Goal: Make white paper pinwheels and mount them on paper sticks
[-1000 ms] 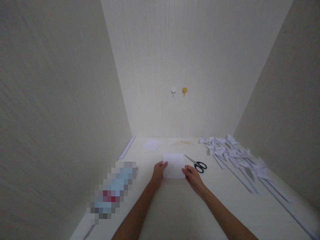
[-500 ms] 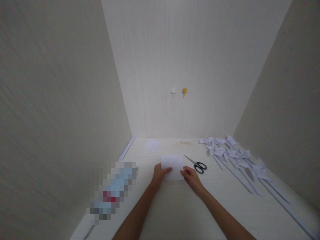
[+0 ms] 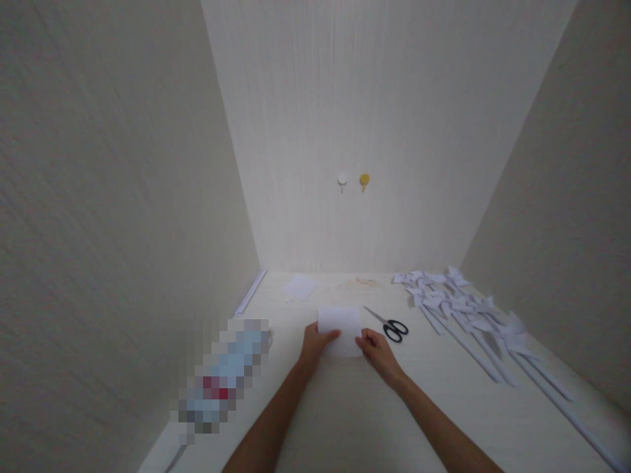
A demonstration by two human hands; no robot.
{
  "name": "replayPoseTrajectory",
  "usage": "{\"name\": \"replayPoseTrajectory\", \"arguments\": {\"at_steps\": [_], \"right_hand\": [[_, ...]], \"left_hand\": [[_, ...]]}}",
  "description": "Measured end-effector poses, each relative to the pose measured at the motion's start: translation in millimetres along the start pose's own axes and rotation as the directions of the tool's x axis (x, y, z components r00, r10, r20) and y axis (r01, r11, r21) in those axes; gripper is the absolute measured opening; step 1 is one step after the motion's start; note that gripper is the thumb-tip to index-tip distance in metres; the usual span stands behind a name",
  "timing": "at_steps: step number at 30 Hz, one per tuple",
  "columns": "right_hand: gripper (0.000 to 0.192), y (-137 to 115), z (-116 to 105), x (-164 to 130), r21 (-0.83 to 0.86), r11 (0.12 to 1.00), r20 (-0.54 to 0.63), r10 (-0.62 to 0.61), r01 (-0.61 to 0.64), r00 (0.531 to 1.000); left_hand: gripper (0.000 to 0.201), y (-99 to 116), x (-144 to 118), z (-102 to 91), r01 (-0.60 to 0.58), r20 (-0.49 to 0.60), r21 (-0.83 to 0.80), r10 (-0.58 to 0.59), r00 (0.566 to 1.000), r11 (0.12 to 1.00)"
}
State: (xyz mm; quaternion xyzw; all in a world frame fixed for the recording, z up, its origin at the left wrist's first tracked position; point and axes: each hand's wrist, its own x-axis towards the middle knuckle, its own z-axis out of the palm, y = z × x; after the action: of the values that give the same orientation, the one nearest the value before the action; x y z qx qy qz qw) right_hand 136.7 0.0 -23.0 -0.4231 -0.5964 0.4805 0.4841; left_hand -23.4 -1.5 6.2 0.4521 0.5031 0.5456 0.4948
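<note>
A white sheet of paper (image 3: 340, 322), curved over at its far side, is held between my two hands above the table. My left hand (image 3: 315, 341) grips its left side, thumb lying across the front and fingers hidden behind. At the lower right edge, my right hand (image 3: 375, 347) pinches the paper between thumb and fingers. A pair of scissors (image 3: 392, 327) with black handles lies just right of the paper, its blades pointing up and left.
Several white paper pinwheel-like shapes on rolled paper sticks (image 3: 468, 315) lie along the right. Flat white paper (image 3: 300, 286) rests at the back left. Thin white strips (image 3: 251, 292) lie by the left wall, near a blurred-out object (image 3: 227, 374). Two hooks (image 3: 364, 180) hang on the back wall.
</note>
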Motion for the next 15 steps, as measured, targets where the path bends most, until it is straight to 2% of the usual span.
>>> {"name": "replayPoseTrajectory", "arguments": {"at_steps": [15], "right_hand": [[0.033, 3.1, -0.2, 1.7, -0.026, 0.998, -0.006, -0.054, 0.054, 0.999]], "left_hand": [[0.028, -0.4, -0.4, -0.8, -0.048, 0.006, 0.041, 0.048, 0.999, 0.998]]}}
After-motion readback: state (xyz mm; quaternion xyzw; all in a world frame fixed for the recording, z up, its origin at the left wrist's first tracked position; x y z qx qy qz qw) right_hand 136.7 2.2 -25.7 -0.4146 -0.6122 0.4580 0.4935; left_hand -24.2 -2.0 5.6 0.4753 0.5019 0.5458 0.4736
